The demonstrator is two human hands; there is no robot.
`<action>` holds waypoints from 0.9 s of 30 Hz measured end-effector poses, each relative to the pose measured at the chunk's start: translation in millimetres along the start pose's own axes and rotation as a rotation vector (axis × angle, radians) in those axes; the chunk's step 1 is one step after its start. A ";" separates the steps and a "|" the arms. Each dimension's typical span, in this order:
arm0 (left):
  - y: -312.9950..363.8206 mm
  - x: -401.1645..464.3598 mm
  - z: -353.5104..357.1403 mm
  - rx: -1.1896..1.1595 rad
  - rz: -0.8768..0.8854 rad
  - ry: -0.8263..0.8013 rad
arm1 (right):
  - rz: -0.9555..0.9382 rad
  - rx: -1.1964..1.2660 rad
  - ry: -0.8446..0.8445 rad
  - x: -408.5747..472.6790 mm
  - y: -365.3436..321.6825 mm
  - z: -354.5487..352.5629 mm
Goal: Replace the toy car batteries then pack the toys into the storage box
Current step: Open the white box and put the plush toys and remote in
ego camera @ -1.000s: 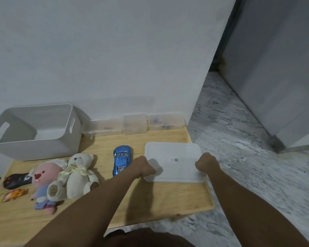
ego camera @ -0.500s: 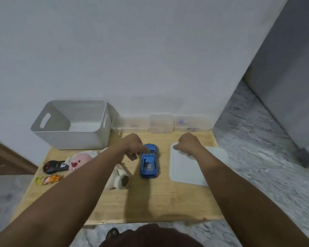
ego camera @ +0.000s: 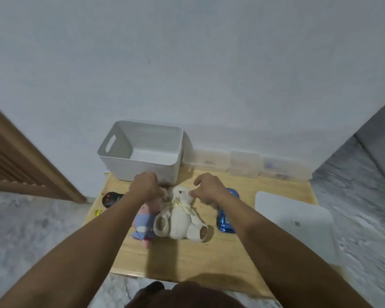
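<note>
— Where are your hands?

— Both are at the white teddy bear (ego camera: pixel 180 215) on the wooden table (ego camera: pixel 187 261). My left hand (ego camera: pixel 146 185) curls by its head, over the pink doll (ego camera: pixel 146 221); whether it grips anything I cannot tell. My right hand (ego camera: pixel 209 188) is half open, fingertips at the bear's ear.

— And the car?

— The blue toy car (ego camera: pixel 226 221) lies under my right wrist, and the storage box (ego camera: pixel 142 152) stands empty by the wall.
</note>
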State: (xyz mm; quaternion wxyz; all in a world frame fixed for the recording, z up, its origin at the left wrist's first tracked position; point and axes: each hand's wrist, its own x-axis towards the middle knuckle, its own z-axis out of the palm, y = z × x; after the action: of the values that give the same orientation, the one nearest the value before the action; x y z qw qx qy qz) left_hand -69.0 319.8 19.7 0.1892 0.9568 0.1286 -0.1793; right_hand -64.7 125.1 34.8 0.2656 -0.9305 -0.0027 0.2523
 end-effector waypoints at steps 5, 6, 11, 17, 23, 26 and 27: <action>-29.8 2.9 13.8 -0.025 0.011 -0.096 | 0.015 -0.128 -0.053 19.3 -16.5 45.6; -32.4 2.9 17.3 -0.036 0.012 -0.104 | 0.030 -0.156 -0.055 22.4 -17.2 53.0; -37.5 -3.7 29.1 -0.029 0.020 -0.135 | 0.103 -0.115 -0.007 28.1 -16.6 76.1; -45.5 2.2 28.8 -0.006 0.088 -0.106 | 0.137 -0.039 -0.040 30.0 -17.7 74.7; -47.6 10.3 -31.3 -0.162 0.039 -0.415 | 0.047 -0.030 -0.230 16.9 -46.3 16.4; -46.0 10.9 -77.1 -0.146 0.087 -0.578 | -0.004 -0.063 -0.329 11.4 -65.3 -20.1; -45.9 12.4 -91.5 -0.149 0.115 -0.583 | -0.012 -0.041 -0.332 10.6 -71.0 -29.8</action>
State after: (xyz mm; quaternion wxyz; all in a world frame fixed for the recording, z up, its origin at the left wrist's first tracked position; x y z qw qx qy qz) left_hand -45.3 400.5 79.3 0.2978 0.8542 0.0275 -0.4253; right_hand -32.2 172.8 86.8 0.2439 -0.8811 -0.0574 0.4011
